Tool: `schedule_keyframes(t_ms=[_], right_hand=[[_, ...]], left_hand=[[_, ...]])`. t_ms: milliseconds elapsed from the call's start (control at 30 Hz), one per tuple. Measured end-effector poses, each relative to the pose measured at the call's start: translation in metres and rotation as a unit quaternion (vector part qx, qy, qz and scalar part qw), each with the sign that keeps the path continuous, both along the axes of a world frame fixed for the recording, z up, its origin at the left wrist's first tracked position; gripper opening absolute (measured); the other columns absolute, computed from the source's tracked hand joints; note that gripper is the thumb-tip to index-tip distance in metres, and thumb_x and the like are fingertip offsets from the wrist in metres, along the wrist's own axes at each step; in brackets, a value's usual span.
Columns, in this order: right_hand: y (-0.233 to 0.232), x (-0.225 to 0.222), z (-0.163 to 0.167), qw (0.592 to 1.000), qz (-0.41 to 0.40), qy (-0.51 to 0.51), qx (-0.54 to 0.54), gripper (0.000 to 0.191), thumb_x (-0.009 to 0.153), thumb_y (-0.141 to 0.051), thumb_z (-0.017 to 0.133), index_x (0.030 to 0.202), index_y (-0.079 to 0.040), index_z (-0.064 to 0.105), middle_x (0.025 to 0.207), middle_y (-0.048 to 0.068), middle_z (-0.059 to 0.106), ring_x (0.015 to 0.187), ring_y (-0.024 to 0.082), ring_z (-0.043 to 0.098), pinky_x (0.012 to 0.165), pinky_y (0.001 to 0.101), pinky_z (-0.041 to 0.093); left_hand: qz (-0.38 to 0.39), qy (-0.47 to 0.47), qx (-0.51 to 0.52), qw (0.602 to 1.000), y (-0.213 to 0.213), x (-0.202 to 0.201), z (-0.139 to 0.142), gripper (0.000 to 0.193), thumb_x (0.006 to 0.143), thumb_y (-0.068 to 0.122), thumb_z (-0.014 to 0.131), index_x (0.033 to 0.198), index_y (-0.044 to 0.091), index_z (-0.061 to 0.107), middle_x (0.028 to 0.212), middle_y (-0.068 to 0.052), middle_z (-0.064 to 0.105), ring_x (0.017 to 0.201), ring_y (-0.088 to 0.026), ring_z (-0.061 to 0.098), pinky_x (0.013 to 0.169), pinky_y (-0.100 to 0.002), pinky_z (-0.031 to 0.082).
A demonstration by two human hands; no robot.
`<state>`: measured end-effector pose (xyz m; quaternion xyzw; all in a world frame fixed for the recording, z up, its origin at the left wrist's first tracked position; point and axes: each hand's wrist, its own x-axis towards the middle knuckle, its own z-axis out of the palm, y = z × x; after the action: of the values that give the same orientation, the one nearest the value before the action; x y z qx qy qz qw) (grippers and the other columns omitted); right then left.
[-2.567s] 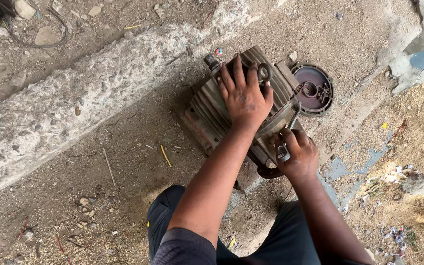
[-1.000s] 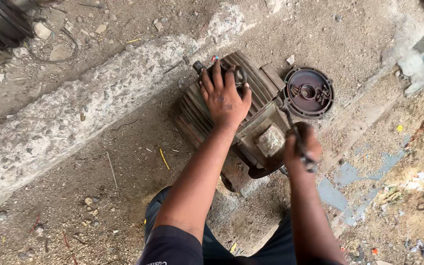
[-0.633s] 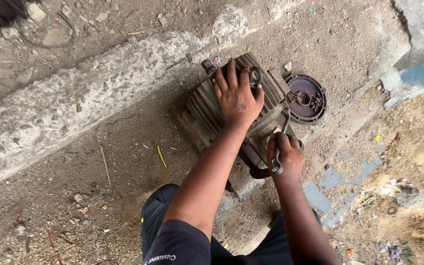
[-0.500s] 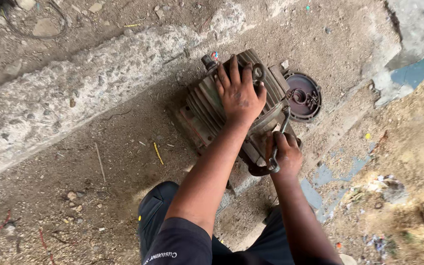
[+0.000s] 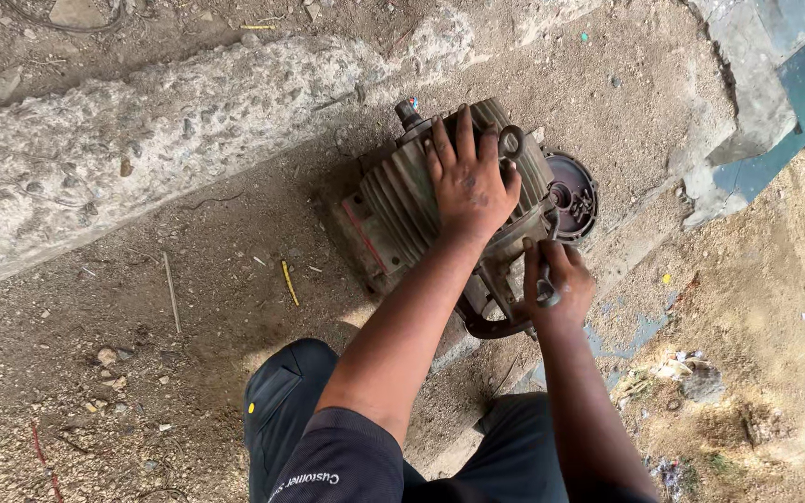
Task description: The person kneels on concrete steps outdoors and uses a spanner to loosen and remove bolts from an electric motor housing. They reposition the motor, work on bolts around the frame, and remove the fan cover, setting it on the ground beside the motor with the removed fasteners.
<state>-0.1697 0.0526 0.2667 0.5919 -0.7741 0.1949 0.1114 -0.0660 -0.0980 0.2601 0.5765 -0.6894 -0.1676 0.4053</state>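
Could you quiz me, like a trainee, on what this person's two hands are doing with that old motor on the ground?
1. True or false: the left hand lies flat on the ribbed motor.
2. The right hand grips: A a metal tool, B a brick, C nothing?
3. What stands at the motor's far end, beside the housing?

Key: 1 true. 2 A, the metal tool. 3 The round end cover.
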Motion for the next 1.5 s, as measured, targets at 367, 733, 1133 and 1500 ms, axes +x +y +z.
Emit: schedule_keyframes(t_ms=[367,733,1133,1500], right_hand=[[-0.004,-0.017,0.002,0.992,0.092,-0.063,-0.057,0.01,0.101,-0.019,0.072,0.103,-0.009,0.07,0.095,0.019,0.072,0.077,0.035,0.074,0.063,0.0419,0.058],[-0.033,-0.101,-0.01,0.957,0.248,0.13,-0.08,0.013,0.089,-0.013,0.069,0.088,-0.006,0.058,0.073,0.012,0.062,0.063,0.034,0.061,0.063,0.0468,0.051],[-0.136,-0.204,-0.115,0.754,-0.254,-0.557,0.238,0.044,0.114,-0.041,0.036,0.122,-0.009,0.064,0.1,0.014,0.065,0.067,0.02,0.06,0.059,0.0312,0.053],[-0.129,-0.201,-0.143,0.541,-0.248,-0.783,0.182,0.01,0.103,-0.017,0.062,0.106,-0.008,0.065,0.084,0.008,0.062,0.065,0.017,0.056,0.057,0.0319,0.05]], left_hand=[[-0.01,-0.02,0.021,1.0,0.0,0.0,0.001,0.069,0.078,0.043,0.076,0.137,0.014,0.058,0.161,-0.017,0.031,0.153,-0.048,0.02,0.124,-0.062,0.019],[-0.019,-0.009,-0.002,1.0,0.0,0.003,0.0,0.063,0.078,0.041,0.077,0.133,0.014,0.06,0.16,-0.018,0.032,0.152,-0.05,0.021,0.123,-0.065,0.019],[-0.009,-0.044,-0.012,0.999,-0.004,-0.004,-0.012,0.057,0.076,0.042,0.079,0.124,0.014,0.066,0.159,-0.017,0.035,0.15,-0.05,0.027,0.122,-0.066,0.022],[0.004,-0.088,-0.019,0.996,-0.003,-0.006,-0.007,0.055,0.08,0.044,0.075,0.125,0.014,0.066,0.157,-0.017,0.036,0.149,-0.05,0.028,0.119,-0.067,0.023]])
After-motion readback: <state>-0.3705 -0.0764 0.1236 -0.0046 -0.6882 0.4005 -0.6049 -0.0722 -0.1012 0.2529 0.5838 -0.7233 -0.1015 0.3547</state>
